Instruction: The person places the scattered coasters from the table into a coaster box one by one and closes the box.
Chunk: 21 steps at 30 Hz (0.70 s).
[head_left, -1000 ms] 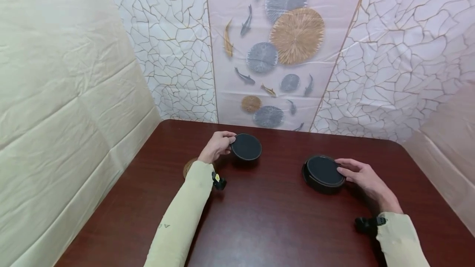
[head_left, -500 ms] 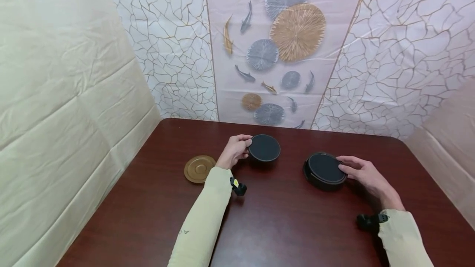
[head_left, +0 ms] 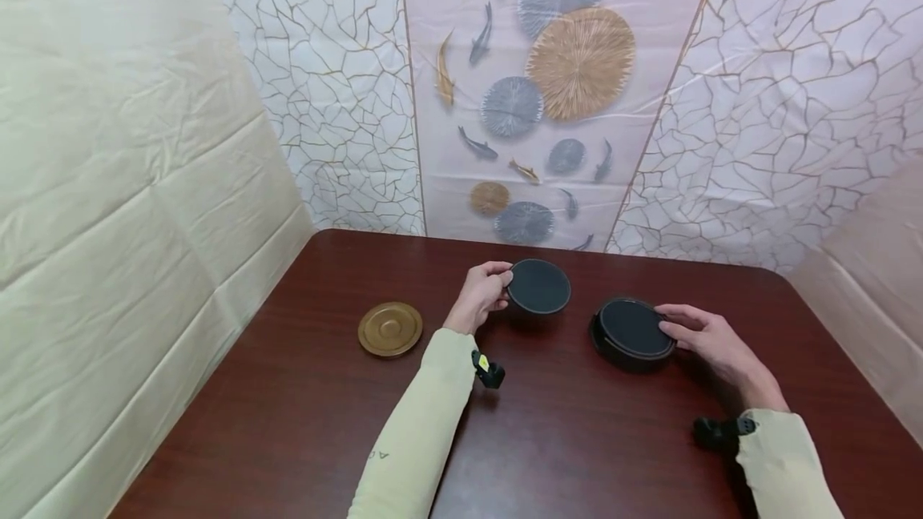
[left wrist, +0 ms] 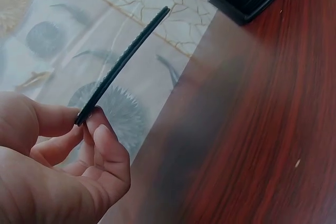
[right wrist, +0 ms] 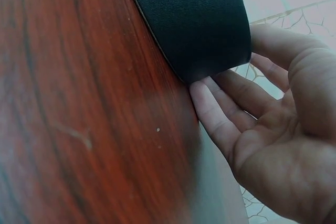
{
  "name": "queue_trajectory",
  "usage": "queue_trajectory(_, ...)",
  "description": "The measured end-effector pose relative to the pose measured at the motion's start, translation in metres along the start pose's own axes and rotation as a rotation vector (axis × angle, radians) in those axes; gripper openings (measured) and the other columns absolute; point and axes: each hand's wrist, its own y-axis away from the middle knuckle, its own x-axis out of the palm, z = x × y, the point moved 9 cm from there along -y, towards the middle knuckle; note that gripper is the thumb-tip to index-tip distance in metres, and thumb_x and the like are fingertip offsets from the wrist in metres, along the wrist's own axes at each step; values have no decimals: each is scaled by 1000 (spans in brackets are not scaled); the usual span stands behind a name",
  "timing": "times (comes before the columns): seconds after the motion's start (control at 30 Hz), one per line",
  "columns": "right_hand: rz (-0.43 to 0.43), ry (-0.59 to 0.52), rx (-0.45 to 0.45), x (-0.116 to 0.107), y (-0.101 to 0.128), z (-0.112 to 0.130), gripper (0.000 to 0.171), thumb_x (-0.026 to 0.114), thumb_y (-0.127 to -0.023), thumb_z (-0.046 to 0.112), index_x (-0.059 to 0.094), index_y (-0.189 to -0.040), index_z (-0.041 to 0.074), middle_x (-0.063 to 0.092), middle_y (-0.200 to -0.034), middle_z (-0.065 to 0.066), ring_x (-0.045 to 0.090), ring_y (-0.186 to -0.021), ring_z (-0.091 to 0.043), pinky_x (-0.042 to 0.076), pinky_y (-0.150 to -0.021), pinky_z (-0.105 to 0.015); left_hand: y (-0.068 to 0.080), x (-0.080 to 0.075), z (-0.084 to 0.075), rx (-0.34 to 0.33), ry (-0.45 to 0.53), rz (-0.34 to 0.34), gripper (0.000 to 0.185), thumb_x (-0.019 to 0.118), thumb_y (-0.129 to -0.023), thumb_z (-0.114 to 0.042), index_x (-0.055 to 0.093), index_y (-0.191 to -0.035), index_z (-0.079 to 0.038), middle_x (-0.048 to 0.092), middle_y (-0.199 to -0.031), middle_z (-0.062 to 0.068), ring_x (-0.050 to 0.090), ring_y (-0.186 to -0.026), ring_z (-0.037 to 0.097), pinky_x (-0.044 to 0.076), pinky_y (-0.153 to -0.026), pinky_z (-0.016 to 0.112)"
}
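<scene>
My left hand point(head_left: 481, 295) pinches a thin, round black coaster point(head_left: 539, 287) by its left edge, above the table. In the left wrist view the coaster point(left wrist: 126, 61) appears edge-on and tilted, between the thumb and fingers of my left hand point(left wrist: 73, 161). To the right, a round black coaster holder point(head_left: 626, 355) stands on the table with a black disc point(head_left: 633, 327) at its top. My right hand point(head_left: 710, 343) grips the holder's right side. The right wrist view shows fingers and thumb of my right hand point(right wrist: 283, 124) at the holder's curved wall point(right wrist: 194, 19).
A round golden-brown disc with concentric rings point(head_left: 390, 329) lies on the dark red-brown table point(head_left: 562, 439), left of my left forearm. Patterned cloth point(head_left: 519, 102) hangs behind the table's back edge, and plain cream cloth point(head_left: 130, 207) hangs at the left side.
My left hand has moved right with the coaster, towards the holder. This has uncovered the golden-brown disc. My right hand and the holder have stayed almost still.
</scene>
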Motion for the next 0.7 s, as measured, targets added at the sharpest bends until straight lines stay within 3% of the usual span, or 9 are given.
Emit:
queue_trajectory(0.47, -6, 6, 8, -1, 0, -3, 63, 65, -95, 35, 44, -143, 1, 56, -112, 19, 66, -90, -1, 57, -75, -26, 4, 34, 7, -6, -9, -30, 16, 63, -96, -17, 70, -111, -19, 63, -83, 4, 56, -58, 14, 49, -53, 23)
queue_trajectory(0.7, -6, 9, 2, -2, -2, -5, 64, 64, -95, 36, 43, -144, 1, 55, -120, 8, 66, -91, -1, 57, -77, -26, 5, 53, 9, 1, -6, -29, 15, 63, -96, -17, 70, -109, -20, 62, -80, 3, 54, -55, 13, 49, -55, 24)
